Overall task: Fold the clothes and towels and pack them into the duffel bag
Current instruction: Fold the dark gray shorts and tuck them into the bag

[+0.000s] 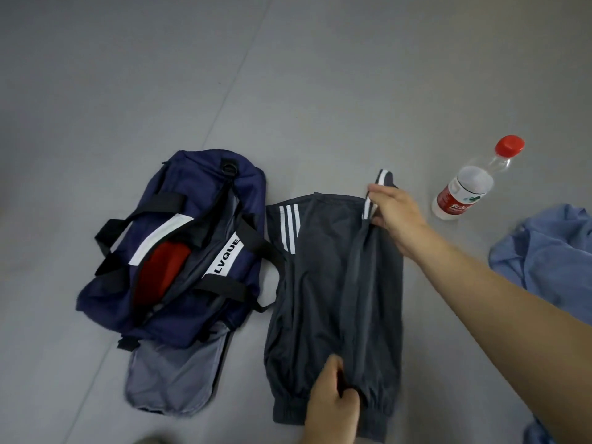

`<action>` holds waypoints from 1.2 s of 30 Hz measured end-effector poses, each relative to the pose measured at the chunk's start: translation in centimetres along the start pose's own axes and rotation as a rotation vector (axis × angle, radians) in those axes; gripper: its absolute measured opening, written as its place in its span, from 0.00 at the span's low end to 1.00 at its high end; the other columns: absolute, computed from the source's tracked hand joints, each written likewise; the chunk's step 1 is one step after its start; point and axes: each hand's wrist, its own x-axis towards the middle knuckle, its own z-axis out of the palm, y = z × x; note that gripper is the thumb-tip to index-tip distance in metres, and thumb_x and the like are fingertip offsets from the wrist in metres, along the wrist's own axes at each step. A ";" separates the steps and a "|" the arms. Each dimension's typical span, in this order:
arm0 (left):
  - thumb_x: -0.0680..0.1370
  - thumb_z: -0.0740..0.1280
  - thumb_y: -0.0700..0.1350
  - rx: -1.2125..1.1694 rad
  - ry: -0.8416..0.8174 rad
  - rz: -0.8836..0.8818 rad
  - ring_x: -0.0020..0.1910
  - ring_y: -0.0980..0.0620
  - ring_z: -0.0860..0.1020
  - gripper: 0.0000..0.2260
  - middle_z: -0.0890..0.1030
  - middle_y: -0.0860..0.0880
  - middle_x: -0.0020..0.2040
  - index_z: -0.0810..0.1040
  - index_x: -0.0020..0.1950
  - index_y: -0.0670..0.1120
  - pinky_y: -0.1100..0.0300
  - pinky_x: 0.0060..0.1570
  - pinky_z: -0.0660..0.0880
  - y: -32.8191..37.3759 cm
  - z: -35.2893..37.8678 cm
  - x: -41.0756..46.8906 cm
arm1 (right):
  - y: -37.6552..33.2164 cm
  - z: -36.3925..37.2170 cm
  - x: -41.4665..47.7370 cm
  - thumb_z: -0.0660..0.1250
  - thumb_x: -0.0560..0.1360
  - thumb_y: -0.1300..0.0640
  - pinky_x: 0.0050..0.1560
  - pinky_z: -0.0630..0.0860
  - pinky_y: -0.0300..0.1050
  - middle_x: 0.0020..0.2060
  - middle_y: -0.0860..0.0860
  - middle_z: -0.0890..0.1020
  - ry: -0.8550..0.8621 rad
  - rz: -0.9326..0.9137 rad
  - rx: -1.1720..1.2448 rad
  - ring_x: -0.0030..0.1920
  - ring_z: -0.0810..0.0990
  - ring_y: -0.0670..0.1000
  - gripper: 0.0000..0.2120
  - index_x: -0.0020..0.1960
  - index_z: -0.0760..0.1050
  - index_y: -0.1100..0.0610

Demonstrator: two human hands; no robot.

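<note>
Head view: my right hand (395,216) pinches the striped far edge of the grey track pants (320,299) while my left hand (331,405) grips the cuffed near end, stretching them, I judge, for a lengthwise fold on the floor (288,91). Just beside them the navy duffel bag (205,187) lies unzipped, a red garment (163,267) inside; a blue shirt (551,251) waits crumpled.

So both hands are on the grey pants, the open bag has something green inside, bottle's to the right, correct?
No: the head view shows the item in the open bag is red, not green. The left hand and right hand are on the grey pants; the bottle is to the right.
</note>
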 end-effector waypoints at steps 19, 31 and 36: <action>0.85 0.55 0.50 1.086 0.018 0.533 0.80 0.42 0.36 0.29 0.41 0.44 0.82 0.43 0.82 0.56 0.44 0.78 0.52 -7.1 -7.4 6.6 | 21.4 -4.3 -19.3 0.57 0.79 0.34 0.73 0.60 0.53 0.78 0.52 0.64 -0.574 -0.783 -1.440 0.77 0.62 0.54 0.31 0.78 0.64 0.47; 0.86 0.53 0.53 1.115 0.060 0.635 0.81 0.43 0.41 0.27 0.40 0.45 0.82 0.45 0.82 0.55 0.47 0.79 0.44 -3.5 -2.3 8.4 | 22.2 -9.1 -19.9 0.61 0.78 0.47 0.74 0.60 0.59 0.77 0.55 0.65 -0.308 -0.701 -1.428 0.77 0.62 0.57 0.29 0.78 0.63 0.50; 0.83 0.47 0.61 1.158 0.150 0.563 0.80 0.40 0.52 0.29 0.50 0.42 0.82 0.50 0.82 0.54 0.43 0.77 0.53 -6.6 -4.5 6.4 | 23.1 -8.0 -20.6 0.62 0.78 0.50 0.73 0.62 0.54 0.74 0.54 0.71 -0.373 -0.740 -1.388 0.75 0.66 0.55 0.25 0.75 0.69 0.51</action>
